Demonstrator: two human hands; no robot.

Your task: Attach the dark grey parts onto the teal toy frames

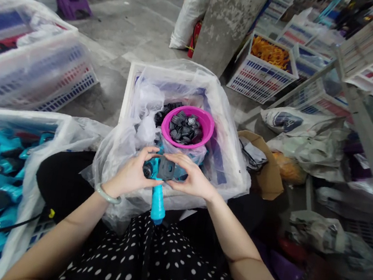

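Observation:
Over the near edge of a plastic-lined crate (pixel 235 166), both my hands are closed around a turquoise-and-black plastic piece with a handle (pixel 158 203), which points down towards my lap. My left hand (pixel 128 173) grips its left end, where a round black part shows between thumb and fingers. From the other side, my right hand (pixel 198 177) holds a square black part (pixel 167 169) that faces up on it. Whether that part is loose or fixed I cannot tell. Just beyond my fingers is a magenta bowl (pixel 208 127) with many small black pieces (pixel 184 132).
At my left, a lined crate (pixel 13 240) holds many similar turquoise pieces, with a black cable (pixel 1 228) across it. Cardboard (pixel 270 178) and plastic bags (pixel 312 145) lie at right. A concrete pillar (pixel 230 20) and a crate of orange parts (pixel 260 78) stand ahead.

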